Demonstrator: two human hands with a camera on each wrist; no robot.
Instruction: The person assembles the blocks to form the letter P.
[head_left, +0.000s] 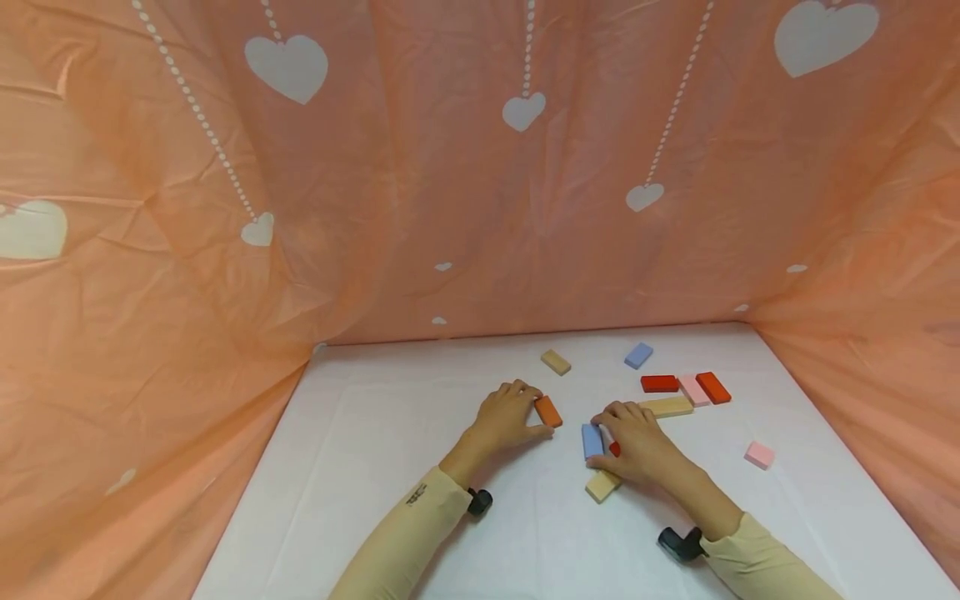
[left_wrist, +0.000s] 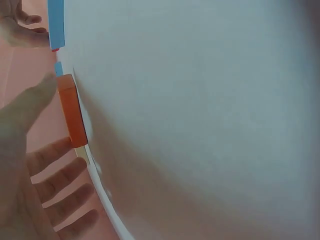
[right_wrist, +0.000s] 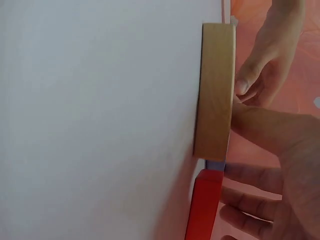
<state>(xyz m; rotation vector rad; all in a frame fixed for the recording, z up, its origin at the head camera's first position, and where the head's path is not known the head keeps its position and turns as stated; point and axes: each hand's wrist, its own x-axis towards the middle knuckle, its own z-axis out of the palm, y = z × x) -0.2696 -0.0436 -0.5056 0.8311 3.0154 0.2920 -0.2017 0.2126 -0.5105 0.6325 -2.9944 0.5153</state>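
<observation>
My left hand [head_left: 506, 414] has its thumb and index fingertip at opposite ends of an orange block [head_left: 548, 411]; the other fingers are spread, as the left wrist view shows. Over on the right, my right hand [head_left: 636, 440] spans a light blue block [head_left: 592, 442] lengthwise, index finger at the far end and thumb at the near end. Beneath that hand a red block [right_wrist: 205, 207] is mostly hidden in the head view. Just nearer than the thumb lies a natural wood block [right_wrist: 215, 92], partly covered by the hand in the head view.
Beyond the right hand lie a long wood-coloured strip [head_left: 667, 407], red blocks [head_left: 660, 384] and a pink block [head_left: 693, 391]. Farther back are another blue block [head_left: 638, 356] and a wooden one [head_left: 556, 362]. A pink block [head_left: 760, 455] sits right. An orange curtain [head_left: 450, 208] borders the white table [head_left: 360, 458].
</observation>
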